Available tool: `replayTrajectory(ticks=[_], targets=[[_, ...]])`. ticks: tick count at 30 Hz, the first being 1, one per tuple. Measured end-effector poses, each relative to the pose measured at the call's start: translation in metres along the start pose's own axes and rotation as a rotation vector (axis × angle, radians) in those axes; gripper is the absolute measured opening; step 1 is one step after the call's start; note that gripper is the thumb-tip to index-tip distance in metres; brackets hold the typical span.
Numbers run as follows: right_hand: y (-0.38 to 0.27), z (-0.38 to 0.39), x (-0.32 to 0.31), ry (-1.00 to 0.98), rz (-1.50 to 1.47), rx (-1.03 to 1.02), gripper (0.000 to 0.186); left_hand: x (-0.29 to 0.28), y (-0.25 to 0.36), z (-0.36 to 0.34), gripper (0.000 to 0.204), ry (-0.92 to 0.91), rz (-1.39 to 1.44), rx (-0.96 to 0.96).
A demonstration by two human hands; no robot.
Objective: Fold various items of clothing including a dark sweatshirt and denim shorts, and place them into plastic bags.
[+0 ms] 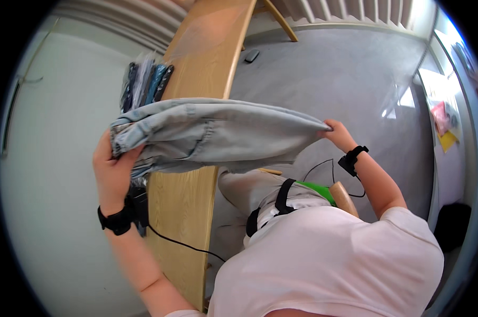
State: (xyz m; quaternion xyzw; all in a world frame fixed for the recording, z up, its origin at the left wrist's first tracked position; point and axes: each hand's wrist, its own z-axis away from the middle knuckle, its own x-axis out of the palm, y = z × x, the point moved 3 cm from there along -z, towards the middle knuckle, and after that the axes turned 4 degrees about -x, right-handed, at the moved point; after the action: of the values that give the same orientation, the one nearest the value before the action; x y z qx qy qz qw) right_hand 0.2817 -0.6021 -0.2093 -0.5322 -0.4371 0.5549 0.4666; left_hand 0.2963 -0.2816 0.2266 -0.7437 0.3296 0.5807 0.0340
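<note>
At the left, a pale wall [54, 158] flanks the long wooden counter [181, 211]. By the counter's left edge, toward its far end, a row of plastic-wrapped packets [146, 84] stands packed side by side; this close ranking probably helps them keep one another upright. The left hand [113, 171], with a black wristband [117, 219] below it, grips the bunched end of a pale blue denim garment [249, 129] over the counter's left edge. Its thumb presses on the folds; the other fingers are partly hidden by cloth, so their exact closure cannot be told. Near this wrist a black cable [186, 244] crosses the counter and passes over its right edge.

The garment spans the counter crosswise and reaches well beyond the right edge, over the floor [323, 68]. It appears to be carried by the hands alone, one at each end, an arrangement that seems to draw the upper edge taut while the lower part hangs loose in folds. Beyond the counter's right edge, a small dark object [251, 56] lies on the floor.

At the right, the right hand [339, 134] pinches the garment's narrow end between thumb and fingers, presumably because a small grip suffices for a single edge. A second black band [352, 158] encircles this wrist.
</note>
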Motion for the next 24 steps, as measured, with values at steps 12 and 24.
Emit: replayTrajectory(ticks=[12, 24], targets=[[-0.263, -0.084, 0.068, -0.158, -0.603, -0.434, 0.020, -0.104, -0.144, 0.258, 0.040, 0.674, 0.527, -0.710], [-0.335, -0.230, 0.349, -0.731, -0.250, -0.134, 0.025, -0.070, -0.234, 0.401, 0.040, 0.995, 0.852, -1.216]])
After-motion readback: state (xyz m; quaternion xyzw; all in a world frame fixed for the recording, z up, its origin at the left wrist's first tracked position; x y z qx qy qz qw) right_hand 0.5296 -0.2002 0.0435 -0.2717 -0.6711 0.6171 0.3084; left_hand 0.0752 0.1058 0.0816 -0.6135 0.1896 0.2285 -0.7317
